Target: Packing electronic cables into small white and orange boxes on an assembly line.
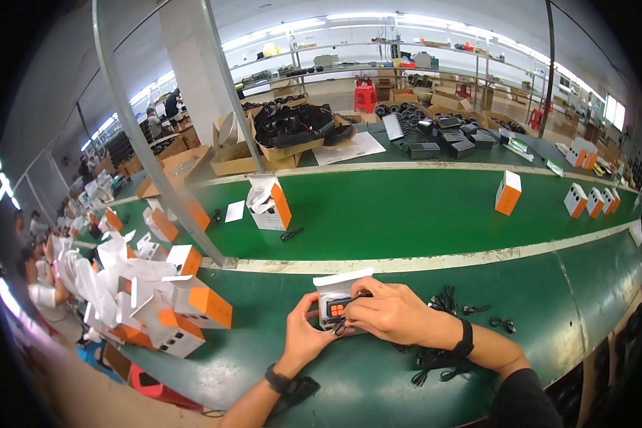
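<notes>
A small white box stands on the green bench in front of me, its lid flap raised at the back. Inside it sits a black device with orange buttons. My left hand grips the box's left side, thumb at the front. Over the opening, the fingers of my right hand are pinched together on a black cable, partly hidden by the fingers. Bundles of black cables lie to the right of the box, and more cables lie under my right forearm.
Several open white-and-orange boxes with white paper crowd the left of the bench. Beyond a pale rail runs a green belt carrying an open box and closed boxes. A metal post rises at left. People sit further left.
</notes>
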### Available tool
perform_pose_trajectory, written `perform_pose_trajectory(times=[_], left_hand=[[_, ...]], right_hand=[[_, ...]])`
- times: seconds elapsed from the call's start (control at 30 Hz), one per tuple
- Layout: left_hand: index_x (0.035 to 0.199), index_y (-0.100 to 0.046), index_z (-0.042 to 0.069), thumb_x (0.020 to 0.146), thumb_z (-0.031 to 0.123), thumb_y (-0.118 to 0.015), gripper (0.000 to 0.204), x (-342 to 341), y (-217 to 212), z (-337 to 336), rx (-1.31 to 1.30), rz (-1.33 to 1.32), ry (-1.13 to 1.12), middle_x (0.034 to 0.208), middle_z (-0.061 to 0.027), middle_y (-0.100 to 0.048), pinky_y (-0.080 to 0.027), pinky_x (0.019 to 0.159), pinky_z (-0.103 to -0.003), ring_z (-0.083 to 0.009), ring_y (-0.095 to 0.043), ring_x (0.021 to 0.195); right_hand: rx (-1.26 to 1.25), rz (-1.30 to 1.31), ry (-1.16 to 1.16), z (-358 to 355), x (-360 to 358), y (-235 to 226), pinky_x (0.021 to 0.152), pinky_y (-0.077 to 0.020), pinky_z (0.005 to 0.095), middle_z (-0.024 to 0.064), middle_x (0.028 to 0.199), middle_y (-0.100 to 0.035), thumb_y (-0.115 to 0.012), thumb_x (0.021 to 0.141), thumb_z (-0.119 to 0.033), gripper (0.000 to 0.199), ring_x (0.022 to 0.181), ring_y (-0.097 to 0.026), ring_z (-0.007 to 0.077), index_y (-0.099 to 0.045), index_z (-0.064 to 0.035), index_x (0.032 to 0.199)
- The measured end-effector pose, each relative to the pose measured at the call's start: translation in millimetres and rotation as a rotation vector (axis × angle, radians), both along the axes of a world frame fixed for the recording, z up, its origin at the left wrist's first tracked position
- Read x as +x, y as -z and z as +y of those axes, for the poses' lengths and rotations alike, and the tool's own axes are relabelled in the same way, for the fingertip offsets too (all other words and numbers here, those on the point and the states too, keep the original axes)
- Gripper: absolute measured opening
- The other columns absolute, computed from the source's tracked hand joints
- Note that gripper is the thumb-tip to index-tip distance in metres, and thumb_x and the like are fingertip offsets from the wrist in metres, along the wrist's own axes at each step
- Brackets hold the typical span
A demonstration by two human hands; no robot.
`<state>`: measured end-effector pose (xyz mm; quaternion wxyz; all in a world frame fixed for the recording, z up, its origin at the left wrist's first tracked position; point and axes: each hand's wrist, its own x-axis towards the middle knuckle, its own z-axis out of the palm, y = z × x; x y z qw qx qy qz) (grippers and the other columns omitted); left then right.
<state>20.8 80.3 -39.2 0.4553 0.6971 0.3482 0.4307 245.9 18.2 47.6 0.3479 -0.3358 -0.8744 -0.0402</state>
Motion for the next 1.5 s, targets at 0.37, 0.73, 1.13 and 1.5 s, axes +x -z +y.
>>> perform_pose_trajectory(times=[0.37,0.73,1.13,1.5], left_hand=[[0.132,-0.065,-0.002,0.068,0.024,-0.106,0.081,-5,-4,0,0.065,0.000,0.038,0.121,-0.0095,-0.072,-0.062,0.091,-0.036,-0.0195,-0.074,0.107],[0.131,-0.065,-0.004,0.105,0.015,-0.073,0.034,-7,-2,10,-0.316,-0.271,0.154,0.124,-0.0078,-0.073,-0.054,0.099,-0.029,-0.0133,-0.068,0.114],[0.131,-0.069,-0.005,0.096,0.004,-0.080,0.038,9,-29,18,-0.205,-0.306,0.153,0.125,-0.0140,-0.075,-0.055,0.104,-0.033,-0.0196,-0.069,0.124],[0.111,-0.082,0.003,0.075,0.013,-0.096,0.040,-5,-45,12,0.590,0.073,0.220,0.126,-0.0164,-0.079,-0.059,0.102,-0.044,-0.0367,-0.073,0.120]], right_hand=[[0.126,-0.133,0.220,16,-8,15,0.103,-0.0507,0.0468,0.0028,0.097,-0.075,-0.076,0.082,-0.011,0.025,0.108,-0.064,0.0298,-0.078,-0.0040,0.107],[-0.125,-0.351,0.250,-5,1,-11,0.123,-0.0354,0.0606,0.0132,0.117,-0.063,-0.070,0.102,-0.040,0.047,0.125,-0.054,0.0381,-0.074,-0.0024,0.130],[-0.311,-0.220,0.166,-30,11,-16,0.075,-0.0643,0.0365,0.0112,0.124,-0.066,-0.080,0.095,-0.024,0.043,0.108,-0.066,0.0306,-0.068,-0.0011,0.129],[-0.517,-0.287,0.054,-30,35,-28,0.069,-0.0622,0.0438,0.0192,0.114,-0.070,-0.075,0.099,-0.024,0.030,0.098,-0.073,0.0340,-0.070,0.0054,0.106]])
